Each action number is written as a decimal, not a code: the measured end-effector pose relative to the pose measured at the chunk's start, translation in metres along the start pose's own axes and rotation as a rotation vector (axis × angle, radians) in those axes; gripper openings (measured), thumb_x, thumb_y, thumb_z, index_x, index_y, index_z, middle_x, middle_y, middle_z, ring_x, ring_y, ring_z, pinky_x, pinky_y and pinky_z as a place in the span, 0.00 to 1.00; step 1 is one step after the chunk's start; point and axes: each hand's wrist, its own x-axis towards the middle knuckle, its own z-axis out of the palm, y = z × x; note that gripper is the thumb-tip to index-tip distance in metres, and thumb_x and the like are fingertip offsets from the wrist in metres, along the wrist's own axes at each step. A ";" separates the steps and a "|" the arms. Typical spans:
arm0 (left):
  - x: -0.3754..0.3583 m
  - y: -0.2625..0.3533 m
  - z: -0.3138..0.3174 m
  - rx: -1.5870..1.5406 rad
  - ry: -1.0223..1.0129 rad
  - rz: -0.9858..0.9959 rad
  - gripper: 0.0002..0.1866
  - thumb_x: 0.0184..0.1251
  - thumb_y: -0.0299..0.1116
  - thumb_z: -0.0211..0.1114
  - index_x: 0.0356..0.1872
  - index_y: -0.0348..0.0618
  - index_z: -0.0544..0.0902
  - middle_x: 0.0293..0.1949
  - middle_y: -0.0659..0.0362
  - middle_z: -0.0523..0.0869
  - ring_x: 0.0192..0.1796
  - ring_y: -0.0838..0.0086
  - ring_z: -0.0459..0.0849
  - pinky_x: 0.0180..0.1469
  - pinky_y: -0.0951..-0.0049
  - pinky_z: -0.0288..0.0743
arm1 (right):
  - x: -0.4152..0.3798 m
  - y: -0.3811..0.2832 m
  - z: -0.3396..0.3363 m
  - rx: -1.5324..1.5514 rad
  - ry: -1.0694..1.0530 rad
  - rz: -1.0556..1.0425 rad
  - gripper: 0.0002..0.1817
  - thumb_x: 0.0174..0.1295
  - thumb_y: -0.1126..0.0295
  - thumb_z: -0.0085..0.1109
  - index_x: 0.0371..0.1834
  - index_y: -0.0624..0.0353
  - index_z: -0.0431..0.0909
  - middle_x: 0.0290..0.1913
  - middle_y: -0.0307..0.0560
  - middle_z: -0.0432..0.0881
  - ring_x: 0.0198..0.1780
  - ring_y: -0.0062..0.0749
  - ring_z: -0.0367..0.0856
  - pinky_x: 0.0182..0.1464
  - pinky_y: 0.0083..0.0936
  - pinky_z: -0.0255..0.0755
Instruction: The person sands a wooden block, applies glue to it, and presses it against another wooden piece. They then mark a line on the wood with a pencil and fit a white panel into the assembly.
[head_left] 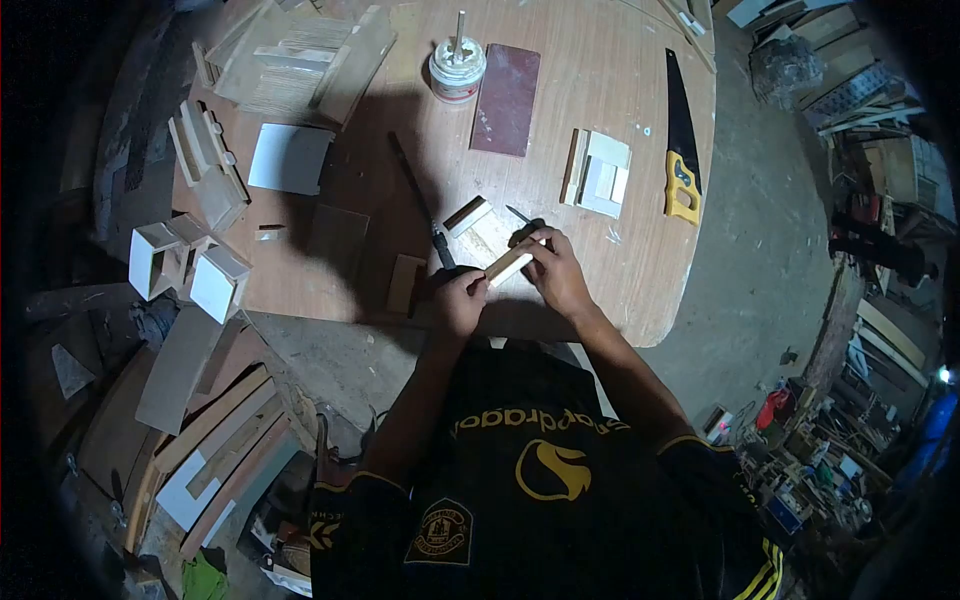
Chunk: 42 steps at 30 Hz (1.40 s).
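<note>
From the head camera, you hold a short pale wooden strip (510, 264) between both hands, just above the near edge of the round brown wooden table (620, 110). Your left hand (459, 300) grips its lower end, fingers curled tight around it. Your right hand (556, 272) pinches its upper end, fingers closed on the wood, and the strip lies slanted between them.

Just beyond your left fingers lies a dark thin hand tool (420, 205), and beside it a small light wooden block with a dark edge (467, 215). A small brown wooden piece (405, 283) lies just left of your left hand.

Farther beyond your right fingers is a stack of pale square wooden panels (600, 173), then a handsaw with a yellow handle (682, 140). Well beyond both hands stand a white round glue pot with a stick in it (457, 68) and a dark red rectangular sheet (506, 98).
</note>
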 end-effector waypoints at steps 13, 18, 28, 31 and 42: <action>-0.018 0.004 0.004 -0.549 -0.124 -0.161 0.15 0.66 0.26 0.66 0.50 0.37 0.74 0.43 0.54 0.83 0.42 0.73 0.84 0.45 0.71 0.81 | -0.022 0.010 -0.008 0.084 -0.036 -0.057 0.10 0.57 0.81 0.61 0.41 0.62 0.74 0.59 0.59 0.68 0.58 0.55 0.71 0.61 0.38 0.69; -0.018 0.021 0.001 -0.439 -0.175 -0.065 0.15 0.64 0.26 0.67 0.49 0.37 0.74 0.42 0.55 0.82 0.44 0.75 0.82 0.48 0.74 0.77 | -0.020 0.007 -0.026 -0.083 -0.130 -0.126 0.13 0.51 0.79 0.65 0.38 0.57 0.74 0.62 0.51 0.72 0.59 0.53 0.70 0.61 0.39 0.69; -0.026 0.030 0.011 -0.470 -0.021 -0.120 0.10 0.71 0.31 0.60 0.48 0.37 0.79 0.37 0.57 0.83 0.37 0.77 0.83 0.41 0.75 0.79 | -0.032 0.036 -0.045 -0.107 -0.114 -0.163 0.18 0.47 0.77 0.67 0.42 0.54 0.75 0.60 0.43 0.76 0.60 0.49 0.70 0.61 0.37 0.69; -0.031 0.023 0.020 -0.449 -0.007 -0.187 0.13 0.71 0.31 0.60 0.51 0.36 0.79 0.36 0.57 0.83 0.38 0.77 0.83 0.41 0.76 0.79 | -0.023 0.029 -0.040 -0.085 -0.176 -0.153 0.20 0.48 0.76 0.67 0.46 0.54 0.76 0.60 0.43 0.77 0.62 0.50 0.70 0.64 0.37 0.68; -0.042 0.019 0.040 -0.143 0.416 0.090 0.23 0.62 0.29 0.67 0.60 0.38 0.77 0.44 0.53 0.84 0.45 0.69 0.86 0.46 0.68 0.82 | 0.009 0.033 -0.019 -0.096 -0.212 -0.383 0.20 0.50 0.77 0.62 0.49 0.55 0.79 0.59 0.43 0.77 0.61 0.48 0.71 0.64 0.39 0.66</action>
